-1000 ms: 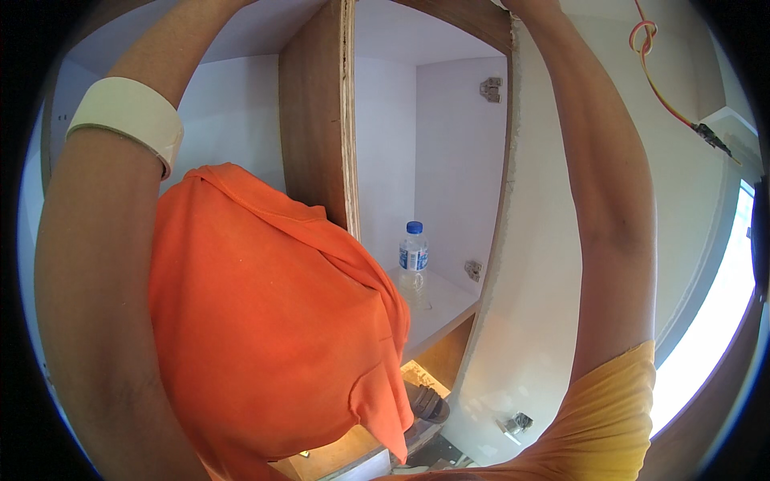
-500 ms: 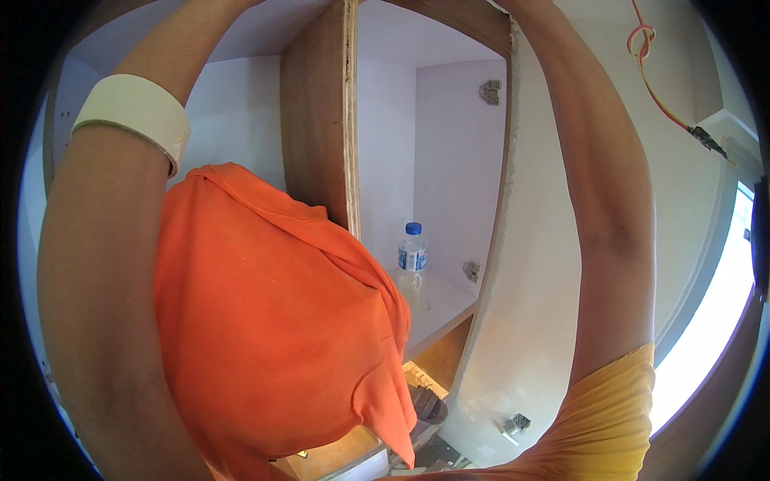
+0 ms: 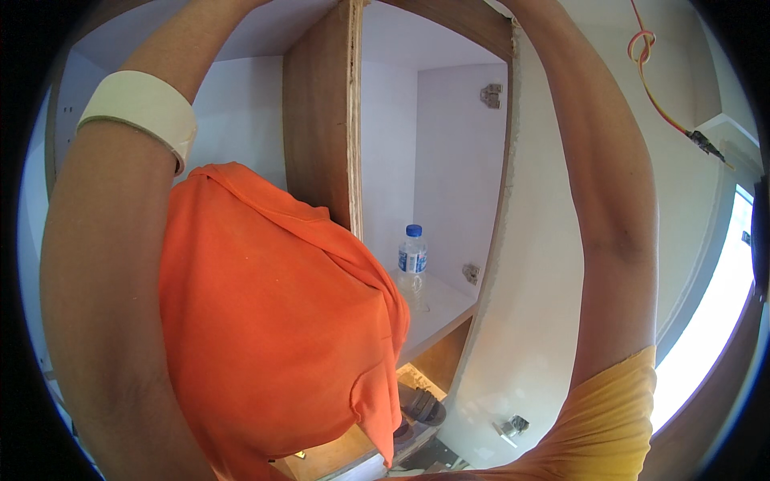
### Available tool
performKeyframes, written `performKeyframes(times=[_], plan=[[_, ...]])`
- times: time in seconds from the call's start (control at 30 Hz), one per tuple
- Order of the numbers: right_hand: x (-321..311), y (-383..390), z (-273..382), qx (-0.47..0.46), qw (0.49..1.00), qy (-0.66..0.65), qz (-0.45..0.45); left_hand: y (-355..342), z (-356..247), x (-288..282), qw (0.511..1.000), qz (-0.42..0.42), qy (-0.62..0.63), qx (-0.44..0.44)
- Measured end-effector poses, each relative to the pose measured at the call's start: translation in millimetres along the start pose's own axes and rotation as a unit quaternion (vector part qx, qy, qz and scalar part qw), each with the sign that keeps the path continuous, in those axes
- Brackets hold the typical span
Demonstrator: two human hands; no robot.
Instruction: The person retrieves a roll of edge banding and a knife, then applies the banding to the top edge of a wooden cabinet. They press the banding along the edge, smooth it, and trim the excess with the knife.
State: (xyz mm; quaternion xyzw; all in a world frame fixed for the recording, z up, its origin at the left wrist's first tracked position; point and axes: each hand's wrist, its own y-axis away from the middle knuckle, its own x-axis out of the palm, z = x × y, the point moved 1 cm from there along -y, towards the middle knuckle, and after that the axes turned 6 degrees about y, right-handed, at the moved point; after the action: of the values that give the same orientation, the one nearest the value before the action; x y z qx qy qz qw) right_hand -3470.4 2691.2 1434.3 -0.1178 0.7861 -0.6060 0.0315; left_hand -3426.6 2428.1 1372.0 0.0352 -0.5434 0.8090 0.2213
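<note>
Both my arms are raised toward the wooden cabinet's upper edge (image 3: 433,16). My left hand (image 3: 258,3) reaches the top edge of the frame at centre-left, and my right hand (image 3: 513,5) the top at centre-right; the fingers of both are out of sight, so what they hold is hidden. A cream roll of tape (image 3: 132,104) sits around my left forearm. My orange shirt (image 3: 273,321) fills the lower middle, in front of the cabinet's plywood divider (image 3: 317,120). In the right-hand compartment a clear plastic bottle with a blue cap (image 3: 413,252) stands on the white shelf.
Metal hinges (image 3: 491,95) are fixed inside the cabinet's right side. Knotted loose wires (image 3: 666,104) with a dark connector hang at upper right beside the wall (image 3: 529,321). A bright opening (image 3: 706,313) is at far right. Below are a dark sandal (image 3: 425,407) and a metal wall fitting (image 3: 513,426).
My left forearm and the tape roll on it have shifted slightly up and to the right. My shirt's lower flap has moved a little left. The bottle stays put.
</note>
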Motion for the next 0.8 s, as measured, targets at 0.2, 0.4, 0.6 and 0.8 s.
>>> performKeyframes(times=[0.2, 0.4, 0.6, 0.8], plan=[[0.1, -3.2, 3.2, -0.04, 0.999, -0.022, -0.005, -0.7, 5.1, 4.3, 1.0, -0.011, -0.005, 0.012], [-9.0, -8.6, 21.1, -0.057, 0.998, 0.002, -0.006, -3.7, 9.5, 5.1, 1.0, 0.001, -0.009, 0.004], [-14.4, -1.6, 13.1, -0.095, 0.993, -0.012, -0.065, -1.0, -4.1, -0.1, 1.0, 0.004, 0.004, -0.01], [-52.0, 63.8, 34.9, 0.106, 0.977, -0.165, -0.088, 0.1, 4.9, -2.2, 0.999, 0.021, -0.009, -0.026]])
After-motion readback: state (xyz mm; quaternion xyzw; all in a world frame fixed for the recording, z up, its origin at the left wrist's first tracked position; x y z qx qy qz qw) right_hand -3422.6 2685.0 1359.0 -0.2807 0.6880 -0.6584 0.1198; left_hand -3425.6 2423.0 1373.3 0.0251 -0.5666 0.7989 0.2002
